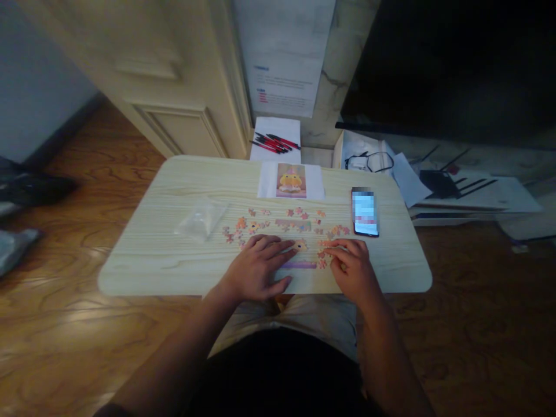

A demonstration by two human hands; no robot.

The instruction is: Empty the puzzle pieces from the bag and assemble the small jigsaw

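Several small pink and orange jigsaw pieces (278,223) lie scattered across the middle of a pale wooden table (152,260). A joined purple strip of pieces (299,264) lies near the front edge. My left hand (260,266) rests flat on the table with fingers spread, its fingertips touching a yellow-orange joined cluster (300,245). My right hand (351,266) is curled, fingers pinched over loose pieces at about the same depth; what it holds is too small to name. A reference picture (291,180) of a yellow figure lies at the table's far edge.
A phone (365,212) with a lit screen lies at the right of the pieces. A clear plastic bag (200,220) lies at the left. Red and black pens (274,143) sit on paper beyond the table. Glasses (368,161) and papers lie at the back right.
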